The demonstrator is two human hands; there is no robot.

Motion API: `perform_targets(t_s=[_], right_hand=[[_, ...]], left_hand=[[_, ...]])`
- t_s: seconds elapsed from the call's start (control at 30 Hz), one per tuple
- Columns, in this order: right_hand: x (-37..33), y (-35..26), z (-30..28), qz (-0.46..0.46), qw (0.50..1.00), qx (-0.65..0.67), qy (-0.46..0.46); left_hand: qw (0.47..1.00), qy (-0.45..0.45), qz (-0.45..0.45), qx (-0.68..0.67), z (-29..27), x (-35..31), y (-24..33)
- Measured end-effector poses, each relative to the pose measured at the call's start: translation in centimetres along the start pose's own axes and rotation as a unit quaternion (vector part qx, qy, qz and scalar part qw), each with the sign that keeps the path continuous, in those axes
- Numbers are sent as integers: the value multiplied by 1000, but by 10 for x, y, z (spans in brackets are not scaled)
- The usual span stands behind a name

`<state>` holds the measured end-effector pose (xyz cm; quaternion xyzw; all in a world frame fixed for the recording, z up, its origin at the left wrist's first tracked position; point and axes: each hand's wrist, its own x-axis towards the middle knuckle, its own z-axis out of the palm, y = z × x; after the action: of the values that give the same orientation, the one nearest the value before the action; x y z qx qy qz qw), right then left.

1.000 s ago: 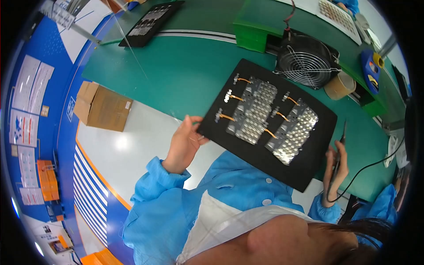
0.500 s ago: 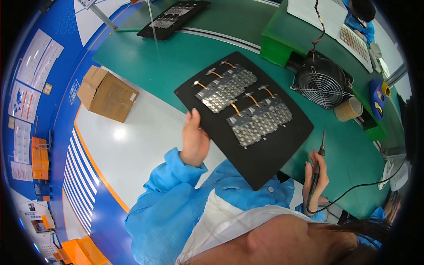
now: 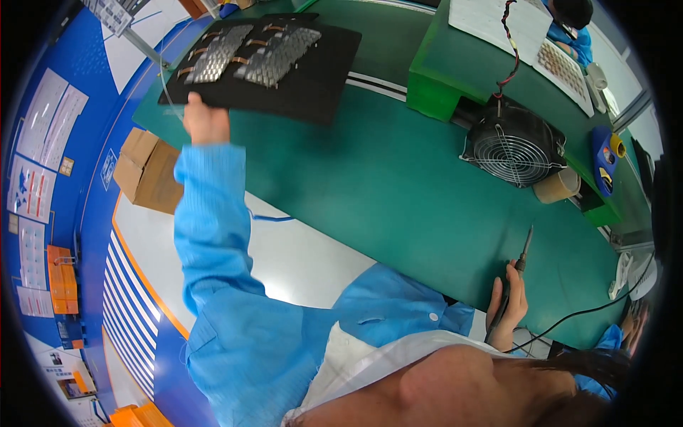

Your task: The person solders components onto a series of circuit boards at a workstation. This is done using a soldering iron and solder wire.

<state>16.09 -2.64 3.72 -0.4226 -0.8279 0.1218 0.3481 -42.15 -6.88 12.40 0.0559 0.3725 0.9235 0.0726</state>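
My left hand (image 3: 206,122), arm stretched far to the left, grips the near edge of a black flat board (image 3: 313,85). On the board lie several small dark circuit pieces (image 3: 281,57) with silvery studs and short orange-brown strips. It is held at the back left, overlapping another black board (image 3: 288,18) behind it. My right hand (image 3: 509,302), near the table's front edge, is closed around a soldering iron (image 3: 524,256). The iron's tip points up and away, and its black cable trails to the right.
A black fan with a wire guard (image 3: 512,153) stands at right, with a tan cup (image 3: 557,186) beside it. A green raised shelf (image 3: 430,78) holds white trays. A cardboard box (image 3: 149,174) is left of the green table (image 3: 370,185). Another person (image 3: 573,28) sits beyond.
My left hand has carried the board from in front of me to the back left, laying it flatter over the other board. My right hand with the soldering iron has hardly moved.
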Motion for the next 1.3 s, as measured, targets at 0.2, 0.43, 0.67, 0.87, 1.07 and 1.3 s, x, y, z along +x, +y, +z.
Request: perform_targets(t_s=[0.2,0.43,0.67,0.87,1.07,1.3], right_hand=[[0,-2,4,0,999,-31,11],[-2,-8,5,35,999,-34,-1],[-3,-8,4,55,996,-70,-10],[-6,-9,6,78,993,-91,-19],[-9,-4,4,69,992,-103,-22],[-9,-5,5,61,993,-97,-24]], left_hand=[[565,-71,172,804,94,53,-56],[618,-51,69,781,114,79,-201],[531,-182,43,826,142,-30,-248],[961,1,-266,77,125,-28,-280],[914,9,-70,400,137,-53,-271],[893,29,-35,448,141,-66,-259]])
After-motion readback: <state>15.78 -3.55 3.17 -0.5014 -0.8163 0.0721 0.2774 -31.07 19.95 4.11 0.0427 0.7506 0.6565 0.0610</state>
